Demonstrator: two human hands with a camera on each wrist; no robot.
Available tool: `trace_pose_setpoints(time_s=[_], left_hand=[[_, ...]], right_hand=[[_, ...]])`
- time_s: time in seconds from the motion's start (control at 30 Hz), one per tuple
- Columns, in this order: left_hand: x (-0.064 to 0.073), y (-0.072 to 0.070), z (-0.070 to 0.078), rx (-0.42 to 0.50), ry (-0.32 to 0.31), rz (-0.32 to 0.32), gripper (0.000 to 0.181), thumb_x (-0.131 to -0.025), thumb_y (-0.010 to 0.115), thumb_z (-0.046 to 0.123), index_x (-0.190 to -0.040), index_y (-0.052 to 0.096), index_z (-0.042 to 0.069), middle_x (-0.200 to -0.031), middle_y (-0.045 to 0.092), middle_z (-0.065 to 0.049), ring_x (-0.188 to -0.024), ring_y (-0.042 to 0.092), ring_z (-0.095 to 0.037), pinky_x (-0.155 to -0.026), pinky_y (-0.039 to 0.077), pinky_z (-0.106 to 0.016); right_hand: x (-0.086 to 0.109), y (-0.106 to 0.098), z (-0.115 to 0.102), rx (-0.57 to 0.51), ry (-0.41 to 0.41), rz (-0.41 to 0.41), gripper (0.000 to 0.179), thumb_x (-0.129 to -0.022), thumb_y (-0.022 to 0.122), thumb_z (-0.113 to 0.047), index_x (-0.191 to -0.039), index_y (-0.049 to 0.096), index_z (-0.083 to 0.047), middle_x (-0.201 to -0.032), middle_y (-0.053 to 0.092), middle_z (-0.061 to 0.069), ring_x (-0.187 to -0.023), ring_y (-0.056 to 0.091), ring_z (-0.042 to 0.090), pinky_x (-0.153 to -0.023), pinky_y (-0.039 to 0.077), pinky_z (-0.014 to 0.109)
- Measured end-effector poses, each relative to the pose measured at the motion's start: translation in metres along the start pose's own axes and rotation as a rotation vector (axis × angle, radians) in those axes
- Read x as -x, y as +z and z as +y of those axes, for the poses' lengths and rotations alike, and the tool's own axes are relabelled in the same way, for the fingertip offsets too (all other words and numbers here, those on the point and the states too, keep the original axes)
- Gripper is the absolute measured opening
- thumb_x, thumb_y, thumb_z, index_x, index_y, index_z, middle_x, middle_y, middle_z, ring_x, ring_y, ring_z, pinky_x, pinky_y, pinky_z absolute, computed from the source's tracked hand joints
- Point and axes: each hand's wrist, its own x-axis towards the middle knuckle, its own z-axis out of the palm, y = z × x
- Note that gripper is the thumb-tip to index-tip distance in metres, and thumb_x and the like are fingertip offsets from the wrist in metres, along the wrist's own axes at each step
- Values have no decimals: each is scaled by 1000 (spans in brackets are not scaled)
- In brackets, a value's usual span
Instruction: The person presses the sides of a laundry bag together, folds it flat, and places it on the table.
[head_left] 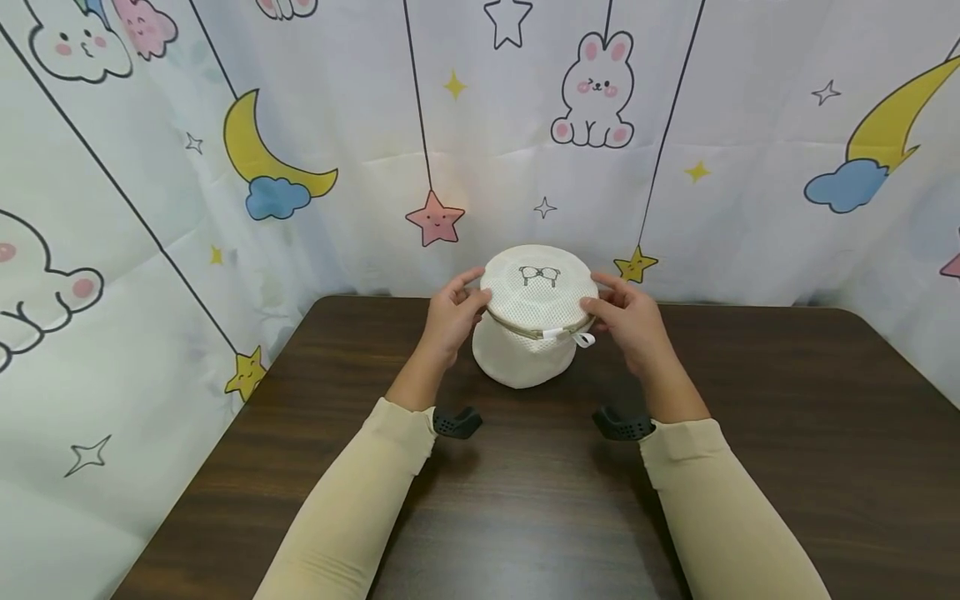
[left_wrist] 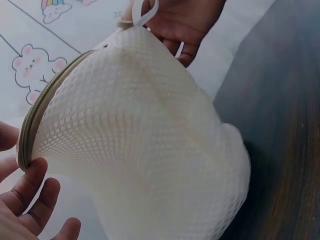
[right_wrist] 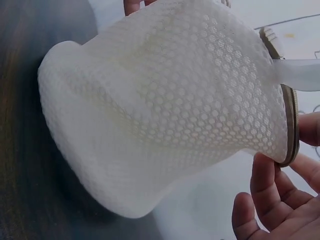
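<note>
A white mesh laundry bag [head_left: 525, 354], round with a flat zipped lid, stands at the far side of the table. Two small glasses-like or animal figures are printed on its top. My left hand [head_left: 453, 315] pinches the lid's rim on the left, and my right hand [head_left: 628, 321] pinches it on the right. A tan zipper [left_wrist: 35, 120] runs round the rim, and a white loop [head_left: 583, 339] hangs near the right hand. In the right wrist view the mesh wall [right_wrist: 150, 110] sags and creases below the rim.
The dark brown wooden table [head_left: 517, 517] spreads out on both sides of the bag. Behind it hangs a white curtain [head_left: 360, 125] printed with moons, stars and rabbits. A black wrist device [head_left: 459, 423] sits on the left wrist, another [head_left: 622, 424] on the right.
</note>
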Motion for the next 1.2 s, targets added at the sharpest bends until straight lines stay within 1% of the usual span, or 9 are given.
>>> trace_pose_setpoints(time_s=[0.13, 0.2, 0.53, 0.63, 0.77, 0.87, 0.97, 1.1, 1.2], left_hand=[[1, -1, 2, -80, 53, -7, 38, -93, 66, 17, -131, 64, 17, -85, 59, 2, -72, 48, -11, -62, 40, -24], [2, -2, 2, -118, 71, -20, 38, -93, 66, 17, -131, 64, 15, -86, 60, 0, -73, 49, -12, -62, 39, -23], [4, -8, -3, -433, 74, -100, 43, -95, 64, 29, -136, 60, 18, -118, 66, -9, -111, 61, -21, -95, 51, -41], [5, -9, -4, -417, 49, -112, 44, -94, 64, 27, -137, 59, 17, -125, 63, -11, -117, 60, -24, -98, 50, -45], [4, -8, -8, -330, 17, -112, 45, -93, 66, 23, -137, 60, 15, -121, 63, -11, -112, 58, -22, -95, 49, -38], [4, -5, -14, -254, -18, -110, 43, -93, 67, 21, -136, 61, 15, -116, 63, -8, -105, 55, -16, -87, 47, -28], [4, -2, -18, -167, -70, -116, 43, -93, 67, 21, -136, 61, 17, -114, 61, -5, -98, 52, -14, -77, 46, -28], [6, 0, -17, -88, -112, -129, 44, -94, 66, 22, -137, 60, 19, -121, 60, -9, -101, 54, -16, -83, 51, -43], [6, -2, -17, -105, -95, -127, 43, -95, 65, 20, -137, 60, 16, -129, 60, -10, -113, 56, -17, -98, 49, -46]], right_hand=[[3, 0, -6, 28, -24, 10, 58, -96, 64, -31, -149, 46, -16, -119, 56, 6, -90, 59, 9, -72, 52, 18], [3, 1, -7, 49, -34, 20, 56, -96, 64, -30, -147, 48, -16, -121, 56, 9, -92, 58, 9, -72, 51, 18], [1, 8, 2, 189, -71, 17, 50, -97, 62, -29, -144, 53, -14, -127, 60, 19, -107, 55, 22, -80, 47, 23], [1, 10, 3, 210, -74, 6, 51, -97, 62, -31, -145, 52, -16, -131, 59, 18, -114, 55, 25, -86, 47, 28], [1, 11, 3, 149, -71, 1, 53, -97, 62, -30, -146, 50, -17, -133, 56, 16, -116, 56, 23, -87, 51, 25], [2, 11, 2, 66, -62, -9, 54, -97, 62, -28, -148, 48, -16, -131, 54, 15, -111, 57, 18, -80, 54, 20], [2, 10, 1, 11, -54, -14, 54, -98, 61, -27, -148, 46, -16, -128, 51, 12, -106, 56, 12, -77, 55, 18], [4, 8, -1, -5, -58, -15, 54, -98, 61, -27, -149, 46, -16, -125, 49, 7, -103, 56, 7, -77, 54, 18], [3, 9, -1, 37, -63, -26, 53, -98, 61, -28, -148, 47, -17, -125, 52, 10, -99, 57, 7, -75, 54, 17]])
